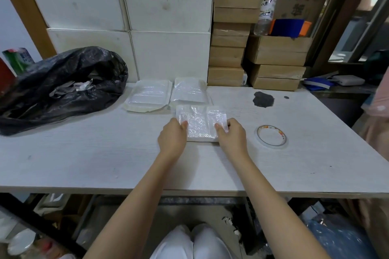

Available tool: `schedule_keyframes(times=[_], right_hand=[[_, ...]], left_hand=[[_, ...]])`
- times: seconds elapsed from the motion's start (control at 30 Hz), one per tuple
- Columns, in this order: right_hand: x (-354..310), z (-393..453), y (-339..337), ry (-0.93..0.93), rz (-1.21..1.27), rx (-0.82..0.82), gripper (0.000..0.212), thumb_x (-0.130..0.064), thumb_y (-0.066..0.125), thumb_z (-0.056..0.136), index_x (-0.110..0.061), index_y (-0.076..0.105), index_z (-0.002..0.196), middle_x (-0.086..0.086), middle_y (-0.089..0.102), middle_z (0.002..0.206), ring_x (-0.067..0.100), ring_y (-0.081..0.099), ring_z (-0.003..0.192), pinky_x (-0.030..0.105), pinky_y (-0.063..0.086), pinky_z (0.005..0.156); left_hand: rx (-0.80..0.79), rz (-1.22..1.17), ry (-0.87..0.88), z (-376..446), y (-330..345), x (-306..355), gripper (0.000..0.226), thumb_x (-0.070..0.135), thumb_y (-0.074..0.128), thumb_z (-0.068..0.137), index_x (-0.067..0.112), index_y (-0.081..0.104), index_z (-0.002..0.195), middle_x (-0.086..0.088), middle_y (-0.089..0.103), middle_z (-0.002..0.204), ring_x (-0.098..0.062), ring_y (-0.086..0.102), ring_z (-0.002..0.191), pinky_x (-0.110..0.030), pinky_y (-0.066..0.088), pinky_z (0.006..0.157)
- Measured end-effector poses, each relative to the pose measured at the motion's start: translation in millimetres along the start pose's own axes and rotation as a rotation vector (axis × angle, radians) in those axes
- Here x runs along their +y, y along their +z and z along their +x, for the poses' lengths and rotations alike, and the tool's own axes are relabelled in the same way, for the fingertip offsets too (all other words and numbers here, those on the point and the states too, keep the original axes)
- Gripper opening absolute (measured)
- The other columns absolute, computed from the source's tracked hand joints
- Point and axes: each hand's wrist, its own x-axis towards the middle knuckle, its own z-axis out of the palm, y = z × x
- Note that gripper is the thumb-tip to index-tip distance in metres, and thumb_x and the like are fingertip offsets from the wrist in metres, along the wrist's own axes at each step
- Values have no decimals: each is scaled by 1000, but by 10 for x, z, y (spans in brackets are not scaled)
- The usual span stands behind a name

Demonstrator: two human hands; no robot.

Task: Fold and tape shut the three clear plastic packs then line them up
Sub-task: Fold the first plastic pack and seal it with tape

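Note:
A clear plastic pack [201, 122] with white contents lies flat on the white table [105, 153]. My left hand [172, 135] grips its left edge with the thumb on top. My right hand [231, 135] grips its right edge the same way. Two more clear packs lie behind it against the wall: one at the left [147, 96], one at the right [189, 91], side by side. The near pack's far edge overlaps the front of the right one. A roll of clear tape [271, 136] lies flat on the table to the right of my right hand.
A black rubbish bag [63, 86] with paper scraps fills the table's left rear. Stacked cardboard boxes [231, 48] and a plastic bottle [267, 2] stand at the back right. A dark stain [263, 100] marks the tabletop. White panels [164, 27] form the back wall.

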Motion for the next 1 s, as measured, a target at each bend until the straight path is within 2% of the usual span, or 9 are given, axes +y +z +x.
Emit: schedule_keyframes(times=[0.1,0.2,0.3,0.37,0.43,0.53,0.7,0.87,1.0], right_hand=[[-37,-40,26,14,-42,33,21,-23,60,90,-7,46,88,2,50,82,25,49,75,30,36,65],[-103,-63,-45,14,-194,102,47,-26,69,83,-2,47,117,11,40,124,28,55,97,32,43,72],[-196,-105,-75,-345,-530,142,53,-25,63,86,-3,45,131,12,40,142,30,43,129,39,44,96],[-222,-139,7,-647,-715,-1,53,-31,50,91,-2,44,136,13,42,146,27,36,138,41,27,113],[-179,-158,101,-742,-823,-130,55,-37,31,94,-6,48,135,9,45,145,23,38,137,40,21,114],[-58,-176,159,-673,-834,-224,57,-36,22,94,-5,51,133,9,47,143,22,42,134,37,22,116],[27,-149,161,-620,-658,-325,72,-43,-4,87,-11,16,149,1,9,159,15,5,147,27,-4,117],[35,-168,179,-606,-634,-300,74,-42,-5,85,-11,15,149,3,9,159,16,5,147,27,-5,117],[51,-167,164,-599,-576,-304,66,-40,4,91,-11,17,149,3,12,158,15,7,147,27,-3,117]], left_hand=[[4,71,-9,-4,18,31,35,32,37,98,0,50,99,-18,61,105,-37,57,97,-39,42,80],[23,105,14,-36,43,37,27,28,36,98,3,46,91,-18,62,102,-37,57,93,-38,41,76],[34,126,26,-40,56,32,28,28,37,98,2,48,93,-18,62,102,-37,57,94,-37,41,76],[37,148,27,-32,58,29,33,30,38,98,0,51,101,-18,62,106,-38,57,99,-38,42,79],[38,171,18,-30,49,26,35,32,38,98,0,52,104,-18,62,109,-38,57,103,-38,42,81],[31,168,12,-32,36,27,36,33,39,98,0,52,104,-18,62,110,-38,57,103,-38,42,82],[4,90,-23,5,10,26,32,32,44,96,1,52,94,-17,62,105,-37,57,99,-36,42,78],[-135,-1,-5,146,-179,122,29,28,47,95,0,52,101,-19,59,113,-36,56,105,-36,43,84],[117,372,406,-134,-168,183,55,17,52,89,-6,36,137,-23,41,141,-38,44,127,-41,40,101]])
